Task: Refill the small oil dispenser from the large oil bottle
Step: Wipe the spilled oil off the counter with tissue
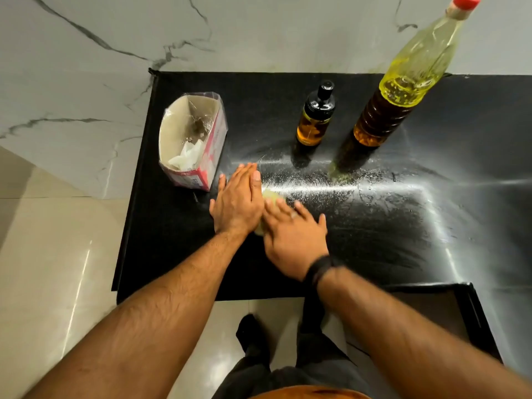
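On the black counter I count two bottles, one large oil bottle and one small oil dispenser, plus one open carton (crumpled paper inside), one yellowish cloth, and two hands, left hand and right hand.

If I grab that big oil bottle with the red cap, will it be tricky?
Probably. The large oil bottle stands tall and narrow, so a sideways push could tip it. It looks at least half full, so likely heavy. The black counter around it looks smeared, so its plastic sides might be slippery.
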